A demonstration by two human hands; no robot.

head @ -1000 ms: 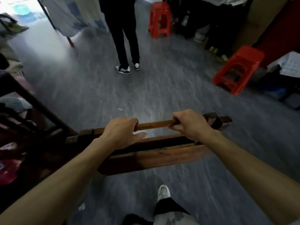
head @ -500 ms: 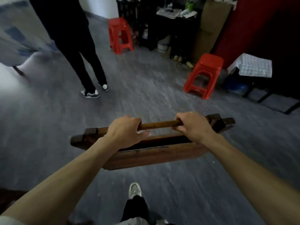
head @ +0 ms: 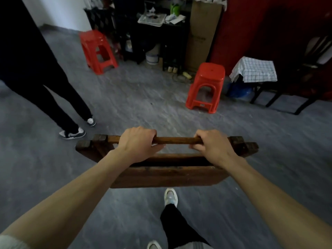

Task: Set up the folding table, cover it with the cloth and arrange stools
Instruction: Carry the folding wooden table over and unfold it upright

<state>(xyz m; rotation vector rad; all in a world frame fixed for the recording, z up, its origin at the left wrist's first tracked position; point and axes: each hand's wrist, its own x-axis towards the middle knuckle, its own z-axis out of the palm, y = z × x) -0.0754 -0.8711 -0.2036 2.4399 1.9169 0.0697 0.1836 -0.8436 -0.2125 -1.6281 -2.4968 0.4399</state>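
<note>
I carry a dark brown wooden folding table (head: pixel 167 177), folded flat and held on edge above the grey floor. My left hand (head: pixel 138 142) and my right hand (head: pixel 210 146) both grip its top crossbar (head: pixel 177 140), about a hand's width apart. One red plastic stool (head: pixel 206 87) stands ahead to the right. A second red stool (head: pixel 98 51) stands farther back on the left. A white checked cloth (head: pixel 255 70) is draped over a dark chair at the right.
A person in black trousers (head: pixel 53 90) stands at the left, close to the table's left end. Dark shelves (head: pixel 152 31), a cardboard box (head: pixel 203 31) and a red wall (head: pixel 269 24) line the back. Open grey floor (head: pixel 143 101) lies ahead.
I have walked and turned right with the table. The dark furniture at the left has left the view; the stools, the checked cloth and the shelves now sit closer and more central.
</note>
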